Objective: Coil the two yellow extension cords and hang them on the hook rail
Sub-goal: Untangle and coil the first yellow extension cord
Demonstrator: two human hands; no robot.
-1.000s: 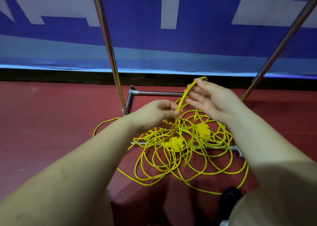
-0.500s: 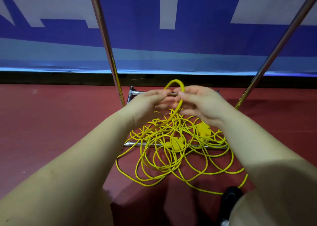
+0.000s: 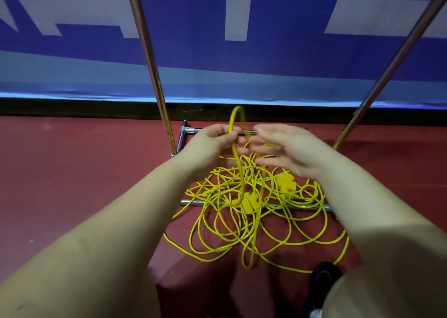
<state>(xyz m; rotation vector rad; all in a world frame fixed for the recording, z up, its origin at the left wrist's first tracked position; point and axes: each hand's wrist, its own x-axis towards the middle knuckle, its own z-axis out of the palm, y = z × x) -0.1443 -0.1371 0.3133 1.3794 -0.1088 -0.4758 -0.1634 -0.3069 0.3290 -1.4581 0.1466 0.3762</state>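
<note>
Two yellow extension cords point(image 3: 244, 223) lie tangled in a loose heap on the red floor, across the base bars of a metal rack. Two yellow socket blocks sit in the heap, one in the middle point(image 3: 249, 203) and one to the right point(image 3: 285, 182). My left hand point(image 3: 212, 143) pinches a strand of cord that arches up into a small loop point(image 3: 235, 117) above the fingers. My right hand point(image 3: 287, 148) hovers just right of that loop, blurred, with its fingers spread; whether it touches the cord is unclear. The hook rail itself is out of view.
Two chrome uprights of the rack point(image 3: 150, 61) point(image 3: 391, 64) rise to the top edge of the view. Its base bars point(image 3: 307, 206) lie under the cords. A blue and white banner point(image 3: 266, 27) covers the wall behind. A black shoe point(image 3: 324, 276) stands at the lower right.
Both hands rose and came together over the heap. The loop went from my right hand's fingers to my left hand's pinch, and my right hand has now opened and drawn slightly right.
</note>
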